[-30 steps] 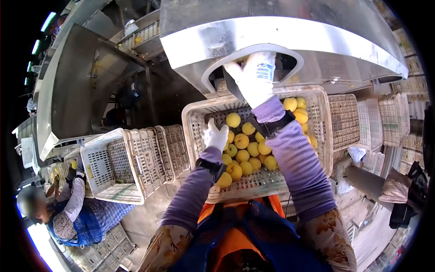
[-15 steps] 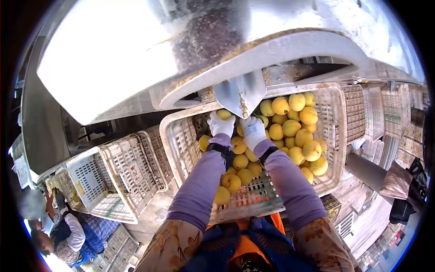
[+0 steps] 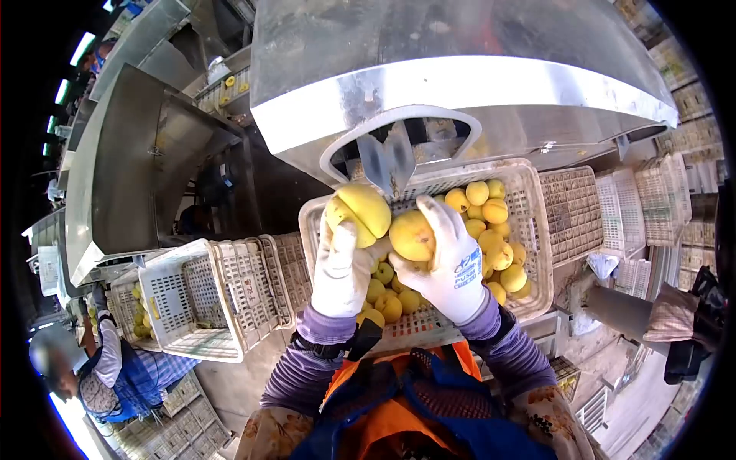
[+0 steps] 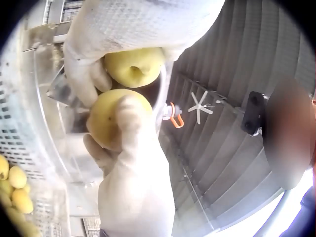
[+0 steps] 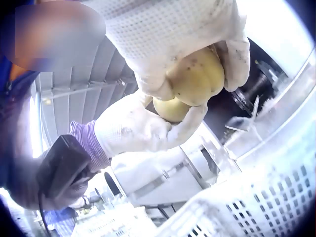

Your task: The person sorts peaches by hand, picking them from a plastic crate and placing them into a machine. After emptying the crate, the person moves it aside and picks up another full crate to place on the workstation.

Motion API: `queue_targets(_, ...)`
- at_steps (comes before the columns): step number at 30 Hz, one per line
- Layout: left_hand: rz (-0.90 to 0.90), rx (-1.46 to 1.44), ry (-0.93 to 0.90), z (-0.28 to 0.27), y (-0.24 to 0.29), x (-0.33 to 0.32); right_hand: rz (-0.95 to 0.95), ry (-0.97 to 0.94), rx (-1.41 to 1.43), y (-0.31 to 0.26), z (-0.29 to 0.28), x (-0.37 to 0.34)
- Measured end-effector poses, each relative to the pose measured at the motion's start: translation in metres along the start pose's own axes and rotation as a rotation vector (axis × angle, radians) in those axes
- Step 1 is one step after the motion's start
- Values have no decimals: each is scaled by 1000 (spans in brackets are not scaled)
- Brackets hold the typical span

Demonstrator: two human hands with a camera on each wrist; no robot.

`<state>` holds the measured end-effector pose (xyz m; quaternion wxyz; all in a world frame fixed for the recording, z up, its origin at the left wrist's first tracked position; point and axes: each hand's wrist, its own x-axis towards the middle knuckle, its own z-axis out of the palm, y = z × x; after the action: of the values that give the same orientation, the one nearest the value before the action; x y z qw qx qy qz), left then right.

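Observation:
My gloved left hand (image 3: 341,272) holds up a yellow peach (image 3: 359,213) with a deep crease down its side. Beside it, my gloved right hand (image 3: 458,268) grips a second yellow peach (image 3: 412,236) between thumb and fingers. The left wrist view shows the left thumb laid across its peach (image 4: 106,121), with the right hand's peach (image 4: 131,69) close behind. Both hands are raised over a white plastic crate (image 3: 543,253), where more yellow peaches (image 3: 494,208) lie at the right and others show below the hands.
A metal chute (image 3: 387,157) juts from an opening in the steel machine (image 3: 460,77) above the crate's far side. Stacked empty crates (image 3: 195,295) stand to the left, another crate (image 3: 571,211) to the right. A person (image 3: 115,368) works at the far left.
Half a second ago both hands were down in the crate below the chute; they have come up and nearer, each with a peach. The head view has drawn back from the machine.

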<state>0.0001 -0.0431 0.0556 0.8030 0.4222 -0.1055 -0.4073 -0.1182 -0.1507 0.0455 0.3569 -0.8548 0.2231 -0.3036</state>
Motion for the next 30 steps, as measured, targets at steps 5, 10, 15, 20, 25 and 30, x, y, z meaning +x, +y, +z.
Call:
queue_targets(5, -44, 43, 26, -31, -7, 22, -49, 220, -261, 46, 64, 54)
queue_targets(10, -117, -12, 84, -53, -15, 10, 14, 265, -358, 58, 102, 72)
queue_targets(15, -170, -70, 71, -54, -9, 20, -13, 204, -399, 68, 103, 106)
queue_targets(20, -118, -225, -7, -47, -17, 30, 51, 163, 195, 19, 37, 94)
queue_targets(25, -60, -108, 2, -16, -15, 20, -71, 161, 43, 14, 59, 33)
queue_targets(30, -196, 345, 325, -91, -57, 20, -15, 319, -335, 74, 116, 102)
